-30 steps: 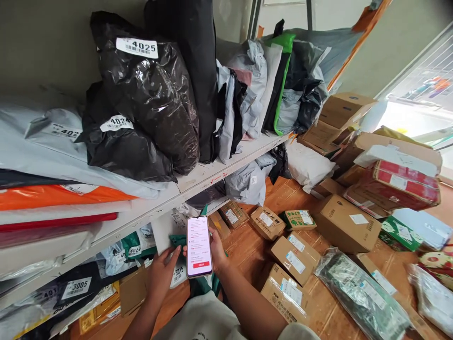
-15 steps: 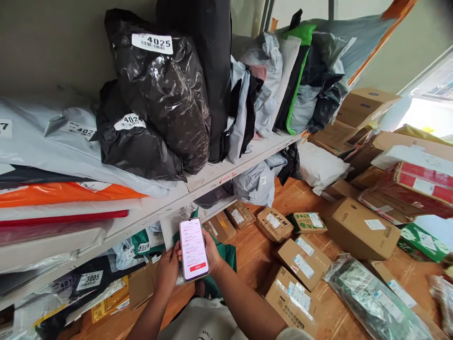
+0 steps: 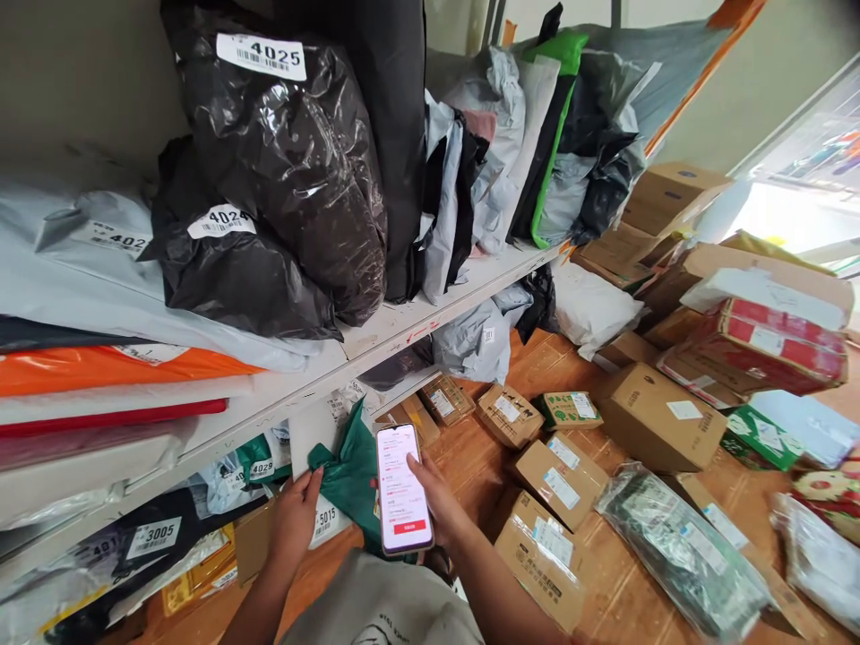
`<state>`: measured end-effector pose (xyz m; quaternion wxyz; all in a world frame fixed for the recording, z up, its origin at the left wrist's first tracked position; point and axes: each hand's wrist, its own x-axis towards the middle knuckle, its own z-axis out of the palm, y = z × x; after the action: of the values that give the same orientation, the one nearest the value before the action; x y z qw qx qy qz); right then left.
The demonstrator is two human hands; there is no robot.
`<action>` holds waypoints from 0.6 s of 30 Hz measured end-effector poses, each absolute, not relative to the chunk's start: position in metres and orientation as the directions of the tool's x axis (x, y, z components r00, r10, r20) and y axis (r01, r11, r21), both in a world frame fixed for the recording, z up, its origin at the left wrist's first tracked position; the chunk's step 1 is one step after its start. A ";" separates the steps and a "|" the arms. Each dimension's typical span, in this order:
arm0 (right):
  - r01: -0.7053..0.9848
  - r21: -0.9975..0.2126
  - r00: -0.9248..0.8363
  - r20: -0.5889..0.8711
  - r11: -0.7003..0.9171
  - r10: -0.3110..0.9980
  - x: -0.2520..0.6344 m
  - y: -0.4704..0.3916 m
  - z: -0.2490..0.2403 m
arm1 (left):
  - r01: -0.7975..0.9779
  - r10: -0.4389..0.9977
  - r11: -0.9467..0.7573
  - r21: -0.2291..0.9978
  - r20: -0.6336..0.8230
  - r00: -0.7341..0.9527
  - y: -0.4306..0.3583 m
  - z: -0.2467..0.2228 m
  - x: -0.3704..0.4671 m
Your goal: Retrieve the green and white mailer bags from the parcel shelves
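A smartphone [image 3: 401,493] with a lit white screen and a red bar near its bottom rests upright in my right hand [image 3: 436,502], the thumb over the screen's edge. My left hand [image 3: 304,502] pinches the edge of a dark green plastic mailer bag [image 3: 350,475], partly hidden behind the phone. Beside that hand, a white label [image 3: 327,520] reading 5015 shows below the bag. Above stands a shelf [image 3: 376,336] with a large black parcel [image 3: 288,170] marked 4025 and a smaller black parcel [image 3: 235,260] marked 4024.
Cardboard boxes [image 3: 662,412] and a clear-wrapped parcel [image 3: 685,555] lie on the wooden floor to the right. A red box [image 3: 772,345] sits farther back. The lower shelf holds a black parcel [image 3: 134,542] labelled 3005. Flat mailers, including an orange one [image 3: 81,369], are stacked at left.
My left hand has come away from the phone and now grips the green bag to its left. The phone has moved right in my right hand. The view has shifted slightly right.
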<state>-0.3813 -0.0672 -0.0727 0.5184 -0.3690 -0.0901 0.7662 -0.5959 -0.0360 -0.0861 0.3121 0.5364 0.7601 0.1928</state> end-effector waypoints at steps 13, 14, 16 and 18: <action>-0.702 -0.614 -0.292 -0.213 -0.360 0.932 -0.335 -0.090 -0.024 | 0.724 0.942 0.331 0.606 -0.252 -0.221 -0.034 -0.086 -0.596; -0.706 -0.610 -0.299 -0.203 -0.360 0.932 -0.335 -0.090 -0.024 | 0.723 0.940 0.337 0.602 -0.255 -0.227 -0.034 -0.087 -0.596; -0.721 -0.592 -0.306 -0.193 -0.360 0.932 -0.335 -0.092 -0.024 | 0.726 0.935 0.352 0.590 -0.260 -0.242 -0.033 -0.088 -0.595; -0.743 -0.564 -0.295 -0.205 -0.359 0.933 -0.336 -0.094 -0.023 | 0.732 0.929 0.367 0.574 -0.260 -0.263 -0.033 -0.087 -0.593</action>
<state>-0.3363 -0.0937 -0.0232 0.5351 -0.2572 -0.1846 0.7833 -0.5932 -0.0330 -0.0874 0.2865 0.5354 0.7756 0.1723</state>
